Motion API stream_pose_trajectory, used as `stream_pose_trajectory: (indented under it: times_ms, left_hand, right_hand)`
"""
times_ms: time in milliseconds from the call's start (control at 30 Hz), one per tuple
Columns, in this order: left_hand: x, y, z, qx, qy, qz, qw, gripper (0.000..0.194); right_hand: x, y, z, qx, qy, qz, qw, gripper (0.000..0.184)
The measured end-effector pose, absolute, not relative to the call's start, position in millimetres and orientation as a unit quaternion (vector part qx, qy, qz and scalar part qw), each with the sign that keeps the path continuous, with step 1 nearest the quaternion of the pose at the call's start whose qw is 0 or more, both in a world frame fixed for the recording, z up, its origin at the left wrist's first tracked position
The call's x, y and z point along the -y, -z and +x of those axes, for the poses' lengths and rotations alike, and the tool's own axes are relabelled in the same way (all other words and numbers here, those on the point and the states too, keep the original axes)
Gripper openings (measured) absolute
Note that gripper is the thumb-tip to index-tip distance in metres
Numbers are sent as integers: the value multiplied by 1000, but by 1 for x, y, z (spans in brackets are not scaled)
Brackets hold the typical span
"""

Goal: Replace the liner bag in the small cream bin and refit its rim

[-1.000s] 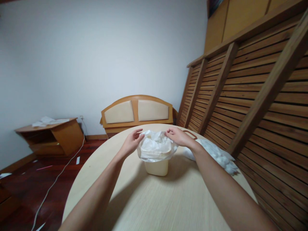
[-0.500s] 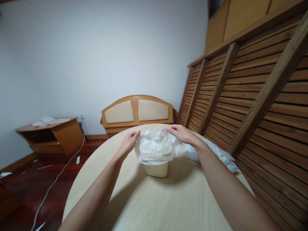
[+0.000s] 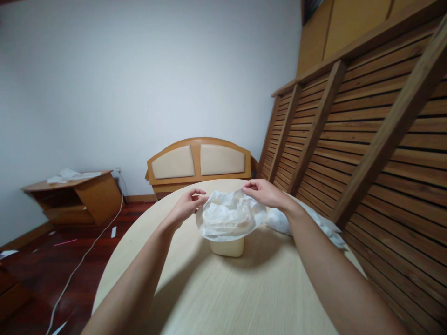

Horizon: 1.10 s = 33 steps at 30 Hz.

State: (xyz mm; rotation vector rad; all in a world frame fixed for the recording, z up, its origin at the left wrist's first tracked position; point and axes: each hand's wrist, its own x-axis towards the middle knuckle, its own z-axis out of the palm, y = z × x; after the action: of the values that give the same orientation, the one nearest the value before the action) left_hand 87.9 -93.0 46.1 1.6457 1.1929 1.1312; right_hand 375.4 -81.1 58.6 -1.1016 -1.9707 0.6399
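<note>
A cream plastic bin [image 3: 226,248] stands on the round table. A thin, translucent white plastic bag [image 3: 228,216] is draped over its rim and hangs down outside, covering the upper part of the bin. My left hand [image 3: 188,204] is at the bag's far left edge, its fingers parted and the tips close to the plastic; whether they touch it is unclear. At the far right edge, my right hand [image 3: 263,191] pinches the bag between thumb and fingers.
More white plastic bags [image 3: 321,225] lie on the table's right side, partly behind my right forearm. A slatted wooden frame [image 3: 349,153] leans along the right. Beyond the table [image 3: 223,298] stands a headboard [image 3: 200,160]; a low cabinet [image 3: 94,197] is at left.
My left fingers have spread from a pinch on the bag's edge. The bag's front edge has dropped slightly lower over the bin. My right hand has barely moved.
</note>
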Motion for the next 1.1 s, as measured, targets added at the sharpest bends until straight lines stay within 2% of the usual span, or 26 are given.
stream_pose_trajectory:
  times_ms: [167, 300, 467, 633, 733, 800, 933, 1033, 1100]
  left_hand:
    - [86, -41, 88, -435, -475, 652, 400, 57]
    - [79, -37, 87, -459, -525, 626, 349, 50]
    - [71, -31, 81, -517, -514, 605, 321, 35]
    - [64, -22, 74, -553, -481, 598, 326, 21]
    - [63, -19, 74, -560, -452, 605, 340, 14]
    - [64, -18, 75, -554, -444, 613, 347, 16]
    - [69, -22, 81, -520, -461, 629, 349, 32]
    - [74, -28, 85, -493, -481, 635, 350, 43]
    - [76, -31, 87, -475, -499, 632, 354, 46]
  right_hand:
    - [80, -58, 375, 761, -256, -441, 402, 30]
    - [75, -56, 378, 726, -264, -472, 425, 26]
    - [66, -52, 384, 677, -268, -513, 454, 26]
    - [65, -50, 393, 660, -213, -593, 410, 31]
    - [68, -46, 401, 671, -206, -605, 376, 20]
    - [69, -43, 405, 685, -198, -606, 352, 14]
    - [65, -42, 405, 706, -175, -593, 345, 17]
    - [61, -46, 394, 727, -164, -535, 398, 31]
    - [63, -50, 385, 744, -168, -473, 440, 34]
